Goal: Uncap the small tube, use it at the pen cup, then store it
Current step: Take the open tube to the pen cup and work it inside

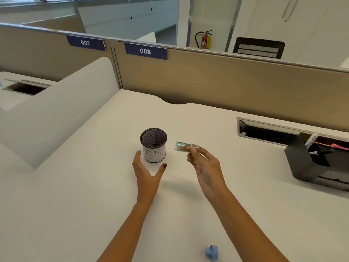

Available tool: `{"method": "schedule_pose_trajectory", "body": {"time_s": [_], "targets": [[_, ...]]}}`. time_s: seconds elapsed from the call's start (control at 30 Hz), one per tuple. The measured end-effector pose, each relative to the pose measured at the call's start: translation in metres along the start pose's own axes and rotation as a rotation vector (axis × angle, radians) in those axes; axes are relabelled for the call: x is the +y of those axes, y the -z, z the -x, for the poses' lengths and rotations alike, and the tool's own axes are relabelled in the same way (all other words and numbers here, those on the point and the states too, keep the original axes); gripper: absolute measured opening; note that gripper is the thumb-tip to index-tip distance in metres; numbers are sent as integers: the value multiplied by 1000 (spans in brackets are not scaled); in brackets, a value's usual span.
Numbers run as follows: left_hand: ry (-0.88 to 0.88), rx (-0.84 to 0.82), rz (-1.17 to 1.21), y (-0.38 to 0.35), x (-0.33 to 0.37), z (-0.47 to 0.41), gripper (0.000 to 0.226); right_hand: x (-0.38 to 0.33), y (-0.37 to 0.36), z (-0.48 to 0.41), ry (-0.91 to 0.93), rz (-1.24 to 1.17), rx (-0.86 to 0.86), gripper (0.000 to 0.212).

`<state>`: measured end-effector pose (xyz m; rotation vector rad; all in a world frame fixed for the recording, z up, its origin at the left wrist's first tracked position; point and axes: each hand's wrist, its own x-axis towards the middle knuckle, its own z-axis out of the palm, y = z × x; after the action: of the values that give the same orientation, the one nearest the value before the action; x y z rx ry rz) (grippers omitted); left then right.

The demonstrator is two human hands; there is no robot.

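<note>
The left hand is spread wide, thumb and fingers splayed in a V, palm toward the pen cup. It holds nothing. The fingertips sit just beside the cup's lower left wall and the thumb tip lies just below its base; whether either touches the cup cannot be told.

The pen cup is a black mesh cylinder standing upright on the white desk, directly ahead of the left hand. A white paper band with hand-drawn letters wraps its lower half. Its contents cannot be made out.

The right hand is raised above the desk, to the right of the cup, its fingers pinched on the rear end of the small tube. The tube is clear with a bluish tint, held roughly level, its free end pointing left toward the cup's upper rim. That end stands just beside the cup, apart from it. The picture is blurred at the tube, so its tip detail is unclear.

A small blue cap lies on the desk near the right forearm, well behind both hands.

A black desk organiser holding small items stands well to the right of the right hand, in front of an open cable tray set in the desk.
</note>
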<state>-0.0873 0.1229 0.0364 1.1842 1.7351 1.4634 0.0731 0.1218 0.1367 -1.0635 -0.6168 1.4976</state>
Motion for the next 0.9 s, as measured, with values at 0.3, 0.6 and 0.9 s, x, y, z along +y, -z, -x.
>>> {"method": "schedule_pose_trajectory", "body": {"time_s": [0.3, 0.6, 0.9], "targets": [[-32, 36, 75, -13, -11, -44, 104, 18, -41, -63, 61, 103, 33, 38], [-89, 80, 68, -17, -18, -57, 93, 40, -61, -97, 265, 265, 66, 25], [-89, 87, 65, -18, -23, -58, 87, 42, -65, -109, 424, 378, 78, 29]]}}
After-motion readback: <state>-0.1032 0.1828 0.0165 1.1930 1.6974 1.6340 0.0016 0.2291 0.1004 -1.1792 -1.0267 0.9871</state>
